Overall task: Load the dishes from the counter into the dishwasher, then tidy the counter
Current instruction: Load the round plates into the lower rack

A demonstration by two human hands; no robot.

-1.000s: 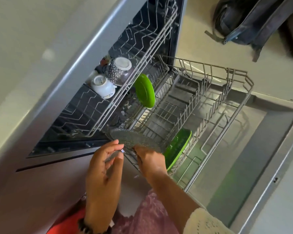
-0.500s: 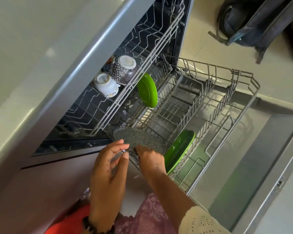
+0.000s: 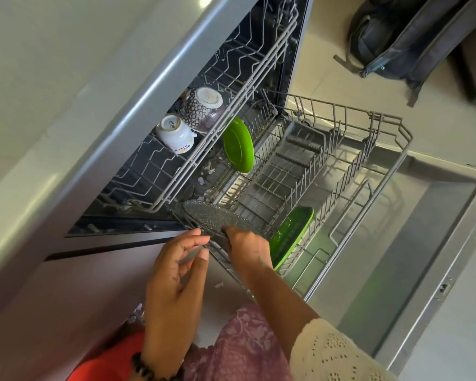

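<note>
The dishwasher stands with its door down and its lower rack pulled out. My right hand grips the near edge of a grey speckled plate at the rack's near corner. Just left of the plate my left hand hovers with loosely bent fingers, holding nothing. A round green plate stands on edge further back in the lower rack. Beside my right hand a green rectangular dish leans in the rack. Up in the upper rack, a white cup and a patterned bowl lie upside down.
A dark backpack lies on the tiled floor beyond the dishwasher. The pale counter runs above the machine at the left. Small scraps lie on the dishwasher floor under the racks.
The view has shifted slightly. Both hands and the grey plate stay at the rack's near corner.
</note>
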